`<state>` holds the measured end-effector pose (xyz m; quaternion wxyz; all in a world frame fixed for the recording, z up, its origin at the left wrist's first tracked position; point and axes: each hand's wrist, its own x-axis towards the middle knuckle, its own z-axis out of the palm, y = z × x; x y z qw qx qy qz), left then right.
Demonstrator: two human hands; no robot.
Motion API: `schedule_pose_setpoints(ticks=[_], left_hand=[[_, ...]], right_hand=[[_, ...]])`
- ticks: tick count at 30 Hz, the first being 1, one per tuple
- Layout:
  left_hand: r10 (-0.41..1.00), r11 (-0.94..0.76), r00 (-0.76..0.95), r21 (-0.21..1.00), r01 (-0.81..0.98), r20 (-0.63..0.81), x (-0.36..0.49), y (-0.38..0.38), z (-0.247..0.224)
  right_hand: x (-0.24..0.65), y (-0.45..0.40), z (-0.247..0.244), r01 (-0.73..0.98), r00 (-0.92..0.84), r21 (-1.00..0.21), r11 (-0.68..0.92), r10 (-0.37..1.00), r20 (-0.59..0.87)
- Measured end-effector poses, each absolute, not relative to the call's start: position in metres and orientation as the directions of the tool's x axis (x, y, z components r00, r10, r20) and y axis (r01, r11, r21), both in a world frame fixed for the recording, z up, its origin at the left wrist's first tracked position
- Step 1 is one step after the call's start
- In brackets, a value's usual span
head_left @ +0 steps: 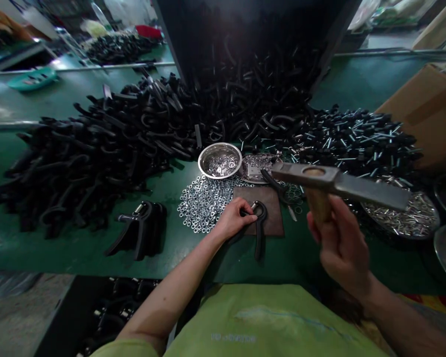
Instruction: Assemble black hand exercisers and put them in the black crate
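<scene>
My right hand point(342, 248) is wrapped round the wooden handle of a hammer point(338, 182), its steel head raised over the bench. My left hand point(236, 218) pinches a black plastic spring clamp point(260, 230) against a flat brown metal plate point(275, 225). A small bright metal part shows at the top of the clamp, close to my fingertips. Beside the plate lies a heap of hex nuts point(196, 203). Pliers with dark handles point(273, 183) rest at the plate's upper right corner. To the left, several similar black clamps point(144, 230) stand together in a row.
Black plastic parts point(96, 148) are heaped across the back and left. A steel bowl point(220, 146) of small metal pieces stands behind the nuts. On the right are black-headed bolts point(349, 139), a bowl of metal pins point(405, 218) and a cardboard box point(427, 114).
</scene>
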<state>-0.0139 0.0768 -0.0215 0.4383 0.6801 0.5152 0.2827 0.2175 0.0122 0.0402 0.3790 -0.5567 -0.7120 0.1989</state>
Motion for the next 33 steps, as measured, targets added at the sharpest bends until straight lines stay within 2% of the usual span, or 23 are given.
schedule_pose_setpoints(ticks=[1,3,5,10,11,14,16,20,23,33], left_hand=[[0.949,-0.089,0.307,0.885,0.458,-0.064,-0.014,0.077,-0.022],[0.95,-0.097,0.306,0.877,0.47,-0.06,-0.014,0.077,-0.022],[0.95,-0.1,0.306,0.872,0.479,-0.059,-0.014,0.077,-0.022],[0.952,-0.1,0.301,0.87,0.483,-0.058,-0.013,0.076,-0.018],[0.951,-0.104,0.303,0.867,0.487,-0.056,-0.013,0.076,-0.018],[0.95,-0.117,0.307,0.857,0.503,-0.051,-0.013,0.075,-0.017],[0.948,-0.123,0.315,0.855,0.505,-0.05,-0.013,0.075,-0.017],[0.947,-0.117,0.318,0.858,0.499,-0.055,-0.012,0.076,-0.017],[0.946,-0.112,0.318,0.857,0.503,-0.063,-0.012,0.077,-0.018],[0.93,-0.081,0.35,0.867,0.491,-0.112,-0.014,0.081,-0.022]], right_hand=[[0.218,0.014,0.036,0.684,-0.149,-0.654,0.323,0.939,0.309],[0.217,0.02,0.031,0.75,-0.277,-0.57,0.336,0.942,0.191],[0.215,0.025,0.033,0.772,-0.315,-0.547,0.324,0.942,0.113],[0.214,0.023,0.04,0.753,-0.202,-0.558,0.349,0.93,0.308],[0.215,0.022,0.036,0.77,-0.226,-0.534,0.349,0.932,0.284],[0.216,0.022,0.023,0.823,-0.308,-0.481,0.304,0.949,0.073],[0.217,0.024,0.023,0.82,-0.287,-0.51,0.259,0.958,0.024],[0.222,0.024,0.038,0.797,-0.177,-0.579,0.17,0.983,0.046],[0.227,0.018,0.043,0.791,-0.127,-0.604,0.093,0.992,-0.013],[0.231,0.005,0.034,0.761,-0.113,-0.649,0.003,0.985,-0.128]])
